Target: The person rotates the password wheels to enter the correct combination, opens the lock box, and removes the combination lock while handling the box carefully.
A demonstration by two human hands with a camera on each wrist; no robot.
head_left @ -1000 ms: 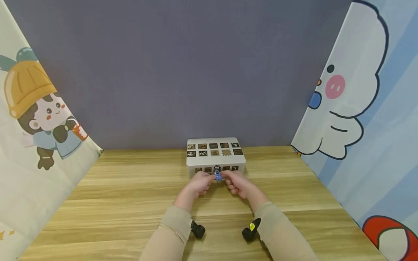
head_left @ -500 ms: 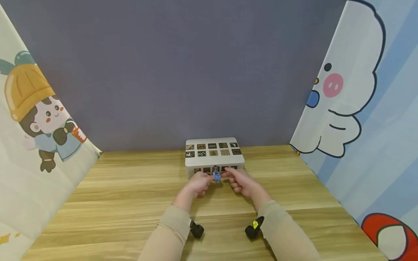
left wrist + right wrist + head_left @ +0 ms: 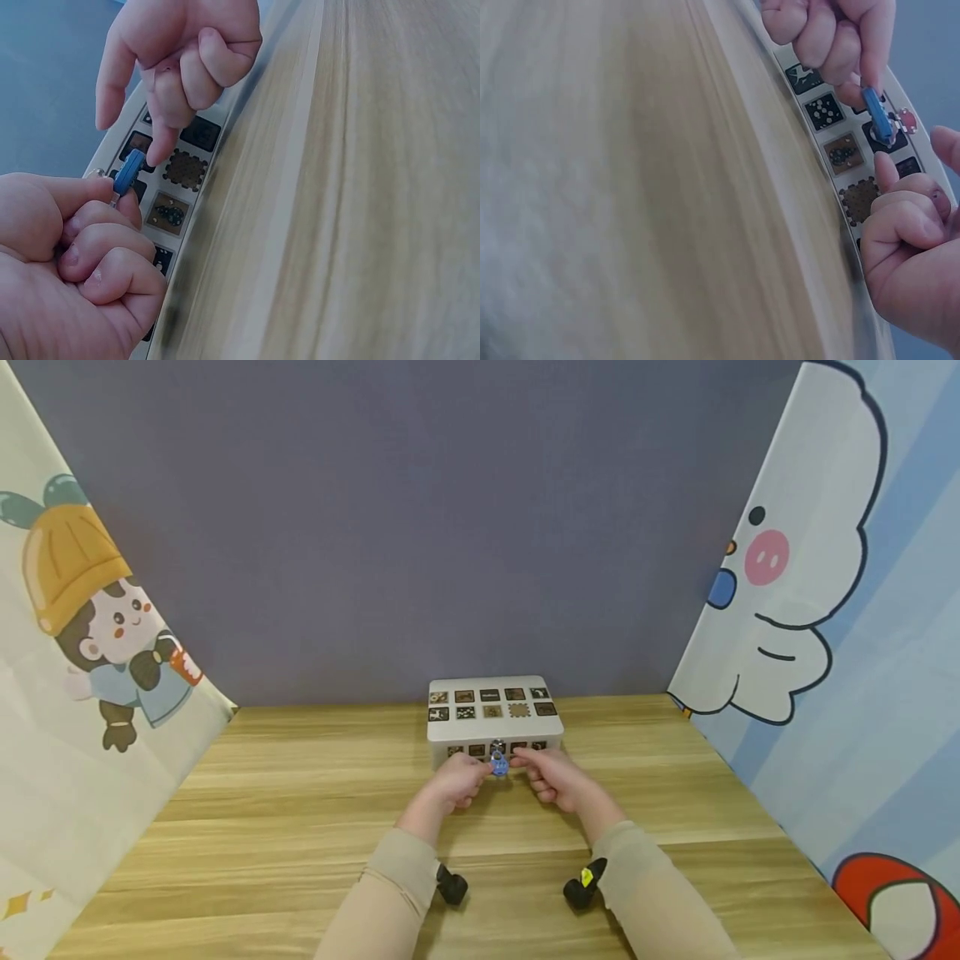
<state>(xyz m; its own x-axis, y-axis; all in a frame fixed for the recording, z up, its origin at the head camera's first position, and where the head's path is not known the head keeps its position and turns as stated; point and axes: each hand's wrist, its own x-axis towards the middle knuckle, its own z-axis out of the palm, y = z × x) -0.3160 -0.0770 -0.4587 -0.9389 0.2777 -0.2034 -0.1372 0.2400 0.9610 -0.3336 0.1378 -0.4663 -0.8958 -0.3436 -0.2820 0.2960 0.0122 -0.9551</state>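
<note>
A small blue padlock (image 3: 499, 765) with pale marks on its face hangs at the metal clasp (image 3: 497, 746) on the front of a white box (image 3: 495, 727). My left hand (image 3: 455, 781) pinches the padlock from the left between thumb and index finger, the other fingers curled. To the right is my right hand (image 3: 557, 777), its thumb and index finger spread apart with nothing pinched between them. In the left wrist view its index fingertip (image 3: 157, 154) lies close beside the padlock (image 3: 129, 172); whether it touches, I cannot tell. Its remaining fingers are curled.
The box, printed with several dark square pictures, stands at the back of a wood-grain table (image 3: 300, 827). Behind it rises a grey partition (image 3: 450, 527). Cartoon-printed curtains hang at the left (image 3: 45, 710) and right (image 3: 885, 710).
My right hand has drawn slightly right, away from the padlock, and its thumb and index finger have parted. The left hand keeps its pinch on the padlock.
</note>
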